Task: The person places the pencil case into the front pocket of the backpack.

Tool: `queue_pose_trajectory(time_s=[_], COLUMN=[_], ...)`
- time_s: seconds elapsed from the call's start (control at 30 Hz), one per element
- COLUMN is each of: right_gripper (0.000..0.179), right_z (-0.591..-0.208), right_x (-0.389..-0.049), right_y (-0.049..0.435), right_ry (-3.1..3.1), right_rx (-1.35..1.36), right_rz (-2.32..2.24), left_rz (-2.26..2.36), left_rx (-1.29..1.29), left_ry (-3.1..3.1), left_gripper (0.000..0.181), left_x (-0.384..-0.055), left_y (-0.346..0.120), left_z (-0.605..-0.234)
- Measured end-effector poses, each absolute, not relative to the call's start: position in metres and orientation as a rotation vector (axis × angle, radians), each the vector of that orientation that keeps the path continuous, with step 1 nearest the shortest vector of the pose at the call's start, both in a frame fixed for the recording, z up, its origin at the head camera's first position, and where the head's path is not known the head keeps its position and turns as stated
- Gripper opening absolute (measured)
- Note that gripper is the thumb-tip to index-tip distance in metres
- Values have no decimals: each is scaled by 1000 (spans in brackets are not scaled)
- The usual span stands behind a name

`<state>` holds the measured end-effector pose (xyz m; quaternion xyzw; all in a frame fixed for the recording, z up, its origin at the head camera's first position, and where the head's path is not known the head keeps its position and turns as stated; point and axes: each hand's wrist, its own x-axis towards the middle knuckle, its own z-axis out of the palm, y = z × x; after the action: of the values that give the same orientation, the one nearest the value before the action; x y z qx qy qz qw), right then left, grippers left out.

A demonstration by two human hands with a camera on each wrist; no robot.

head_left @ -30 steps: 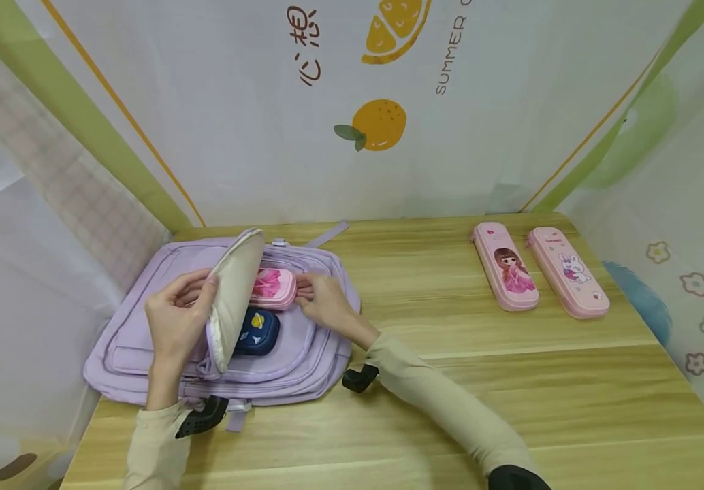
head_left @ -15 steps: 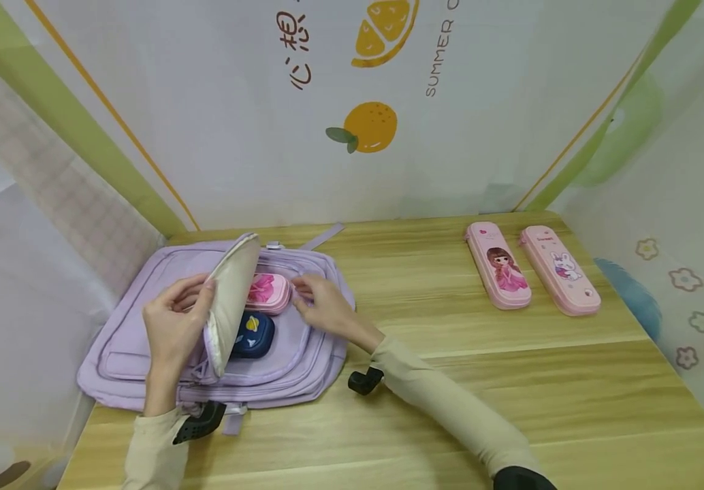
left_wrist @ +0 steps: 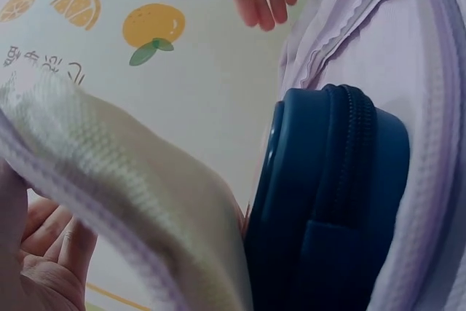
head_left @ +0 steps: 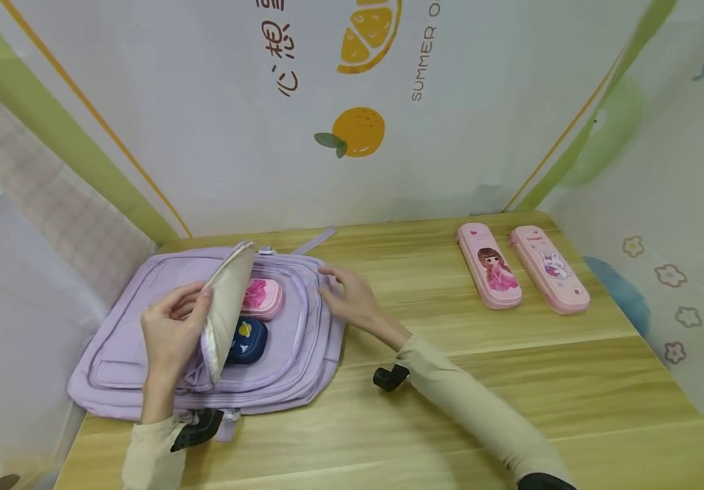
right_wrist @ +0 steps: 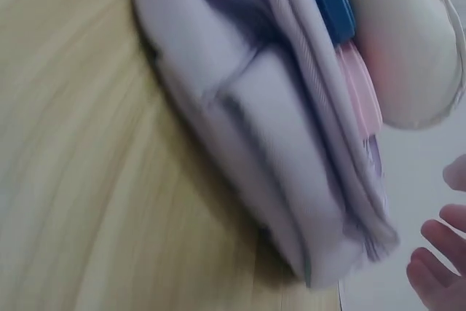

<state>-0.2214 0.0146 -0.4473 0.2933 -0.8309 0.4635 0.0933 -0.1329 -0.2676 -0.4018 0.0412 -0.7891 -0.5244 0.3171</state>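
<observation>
Your L hand (head_left: 171, 327) pinches the edge of the flap (head_left: 229, 306) on the lilac backpack (head_left: 122, 313), thumb against the pale lining, keeping it tilted up. Your R hand (head_left: 352, 296) is free: fingers loosely bent, nothing in them, just beside the bag's right end; hard to tell from the head cam if a fingertip brushes it, tho the R wrist cam suggests a gap.

The bag lies flat on the desk (head_left: 425, 422), w/ the pink case (head_left: 263, 299) and navy case (head_left: 249, 340) side by side in its pocket, both partly behind the flap.

Flap's prob. light & floppy, so best held near its rim. Cases look stiff, smooth, maybe a bit slippery; take either across its sides at the exposed end.

Pose: L forearm runs nearly straight up from the near side; R forearm slants in from lower right.
</observation>
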Motion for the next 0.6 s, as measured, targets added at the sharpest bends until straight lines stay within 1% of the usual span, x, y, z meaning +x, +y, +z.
queue_pose_trajectory(time_s=[0.37, 0.6], right_gripper=[44, 48], right_z=[-451, -455], right_x=[-231, -230], right_y=[79, 120], right_ry=[-2508, -2510], right_rx=[676, 560], right_rz=[1298, 1266], left_rz=[-1391, -1412], left_rx=[119, 121], left_ry=[-2095, -2096], left_gripper=[19, 18], left_x=[-131, -129], left_y=[-261, -258], left_z=[-402, -403])
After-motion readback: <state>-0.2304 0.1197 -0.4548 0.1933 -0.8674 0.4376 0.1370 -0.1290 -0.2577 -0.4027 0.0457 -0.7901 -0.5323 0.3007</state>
